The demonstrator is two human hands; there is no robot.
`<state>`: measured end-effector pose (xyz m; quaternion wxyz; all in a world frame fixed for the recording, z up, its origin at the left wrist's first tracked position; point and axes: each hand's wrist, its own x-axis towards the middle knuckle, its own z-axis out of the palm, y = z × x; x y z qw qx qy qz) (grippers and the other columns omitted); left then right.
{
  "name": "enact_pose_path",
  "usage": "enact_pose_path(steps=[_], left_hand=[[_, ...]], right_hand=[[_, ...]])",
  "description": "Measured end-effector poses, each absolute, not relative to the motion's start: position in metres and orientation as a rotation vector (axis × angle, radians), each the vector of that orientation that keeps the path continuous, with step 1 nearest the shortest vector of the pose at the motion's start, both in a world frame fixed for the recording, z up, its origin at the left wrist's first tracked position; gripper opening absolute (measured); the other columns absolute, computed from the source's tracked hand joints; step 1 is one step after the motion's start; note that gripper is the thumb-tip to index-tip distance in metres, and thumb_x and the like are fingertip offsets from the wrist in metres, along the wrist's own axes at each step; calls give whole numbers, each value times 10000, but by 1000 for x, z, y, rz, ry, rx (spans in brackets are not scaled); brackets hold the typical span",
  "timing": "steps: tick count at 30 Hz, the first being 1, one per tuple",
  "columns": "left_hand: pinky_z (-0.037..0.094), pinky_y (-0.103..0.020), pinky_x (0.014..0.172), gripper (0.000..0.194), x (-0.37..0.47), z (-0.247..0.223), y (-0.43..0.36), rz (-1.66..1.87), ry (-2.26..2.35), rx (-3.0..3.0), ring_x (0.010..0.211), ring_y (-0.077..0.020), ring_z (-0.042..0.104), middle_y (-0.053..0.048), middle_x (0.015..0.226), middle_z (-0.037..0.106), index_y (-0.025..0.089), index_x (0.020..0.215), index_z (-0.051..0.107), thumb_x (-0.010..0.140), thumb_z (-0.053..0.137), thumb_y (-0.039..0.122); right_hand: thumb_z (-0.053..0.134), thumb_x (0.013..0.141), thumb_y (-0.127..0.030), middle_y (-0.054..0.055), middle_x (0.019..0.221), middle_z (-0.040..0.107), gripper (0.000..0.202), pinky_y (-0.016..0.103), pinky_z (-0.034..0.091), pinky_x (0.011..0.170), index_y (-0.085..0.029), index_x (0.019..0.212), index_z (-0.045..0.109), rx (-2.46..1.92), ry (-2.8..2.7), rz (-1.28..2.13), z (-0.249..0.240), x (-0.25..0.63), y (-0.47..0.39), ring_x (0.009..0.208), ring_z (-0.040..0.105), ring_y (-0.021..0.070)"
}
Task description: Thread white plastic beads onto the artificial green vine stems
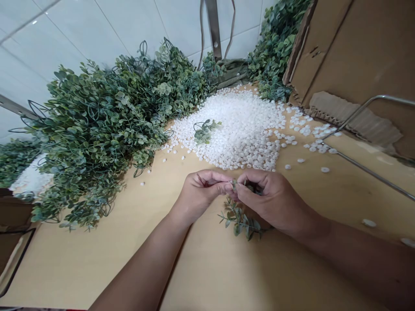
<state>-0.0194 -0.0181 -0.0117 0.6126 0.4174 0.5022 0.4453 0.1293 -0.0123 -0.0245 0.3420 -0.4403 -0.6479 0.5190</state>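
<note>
My left hand [201,194] and my right hand [275,198] meet fingertip to fingertip above the table, in front of a heap of small white plastic discs [236,129]. Between the right thumb and fingers is the stem of an artificial leaf sprig [241,219], whose green leaves hang below the hand. The left thumb and forefinger are pinched together at the stem's end; what they hold is too small and covered to make out. A short loose sprig [206,131] with a dark loop lies on the discs.
A big pile of artificial greenery [106,108] covers the table's left back, against white tiles [129,21]. More greenery [272,52] stands at the back right, beside a cardboard box [359,47]. A bent metal rod [366,168] juts in at right. Stray discs [325,169] dot the wooden table [136,255].
</note>
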Motion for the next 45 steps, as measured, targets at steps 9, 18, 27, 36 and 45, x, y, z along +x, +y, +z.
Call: enact_pose_path(steps=[9, 18, 27, 36, 45], left_hand=[[520, -216, 560, 125, -22, -13, -17, 1048, 1074, 931, 479, -86, 596, 9, 533, 674, 139, 624, 690, 556, 781, 191], [522, -203, 557, 114, -24, -15, -16, 1058, 1081, 922, 476, -79, 598, 15, 529, 674, 141, 629, 691, 562, 776, 178], [525, -208, 552, 138, -23, -14, -17, 1050, 1122, 921, 498, -98, 620, 5, 536, 683, 132, 609, 686, 528, 792, 168], [511, -187, 543, 159, -19, -12, -16, 1047, 1148, 936, 489, -87, 603, 5, 516, 671, 127, 577, 684, 477, 808, 139], [500, -200, 544, 176, -19, -12, -15, 1042, 1165, 976, 492, -89, 592, 6, 522, 662, 122, 560, 674, 461, 816, 155]], right_hand=[[491, 752, -224, 20, 625, 595, 165, 235, 414, 543, -159, 605, 529, -1088, -1632, 1361, -27, 127, -11, 599, 547, 127], [485, 743, -221, 35, 633, 606, 165, 260, 425, 604, -148, 616, 562, -1114, -1643, 1352, -24, 127, -12, 625, 545, 139], [485, 729, -200, 7, 594, 552, 155, 241, 399, 562, -157, 585, 524, -1130, -1661, 1315, -25, 126, -11, 598, 511, 124], [482, 741, -191, 41, 640, 617, 159, 254, 424, 564, -136, 621, 570, -1114, -1685, 1307, -24, 125, -12, 625, 565, 152], [477, 769, -215, 39, 628, 616, 186, 252, 445, 563, -145, 621, 566, -1100, -1731, 1241, -26, 127, -14, 617, 578, 150]])
